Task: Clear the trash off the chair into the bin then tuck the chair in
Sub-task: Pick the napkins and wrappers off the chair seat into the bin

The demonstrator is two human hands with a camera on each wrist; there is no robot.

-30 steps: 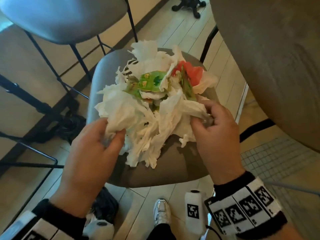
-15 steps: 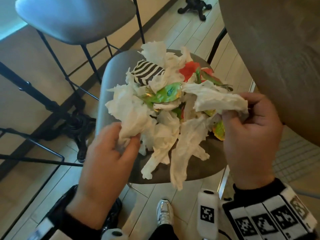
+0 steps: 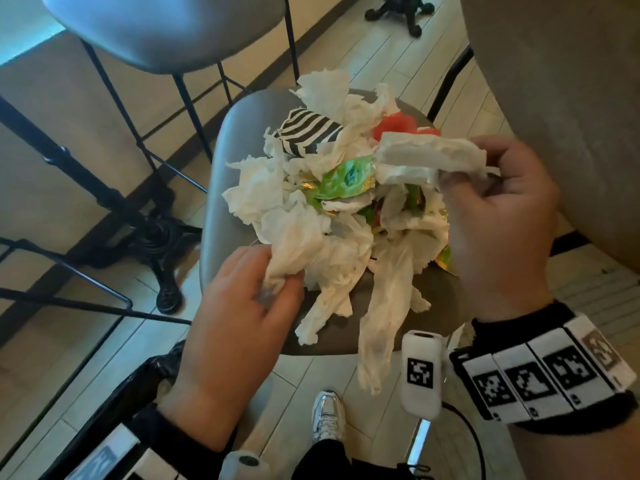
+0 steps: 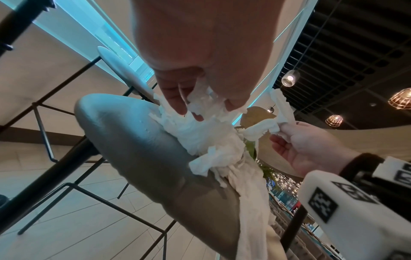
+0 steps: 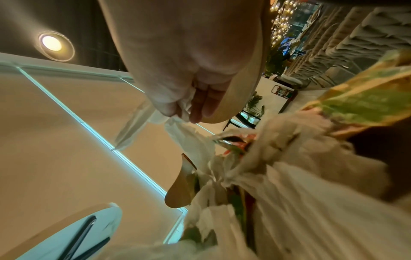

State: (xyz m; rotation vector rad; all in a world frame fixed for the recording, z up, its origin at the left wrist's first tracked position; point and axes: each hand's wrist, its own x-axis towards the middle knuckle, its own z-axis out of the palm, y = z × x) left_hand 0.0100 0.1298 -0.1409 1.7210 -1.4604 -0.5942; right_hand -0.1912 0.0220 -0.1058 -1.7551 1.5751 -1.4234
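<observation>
A heap of trash hangs over the grey chair seat: white paper napkins, a green wrapper, a black-and-white striped wrapper and a red scrap. My left hand pinches a bunch of napkins at the heap's near left side; the left wrist view shows its fingers curled round the white paper. My right hand grips a folded napkin at the heap's right side, lifted above the seat. Long napkin strips dangle past the seat's front edge.
A second grey stool stands at the back left on black metal legs. A large rounded tabletop fills the right side. A black bin bag lies on the wooden floor at lower left, behind my left wrist. My shoe is below the seat.
Both hands have raised the heap off the seat and pulled it nearer. The right hand rose with its napkin, the striped wrapper came into sight, and strips now hang past the front edge.
</observation>
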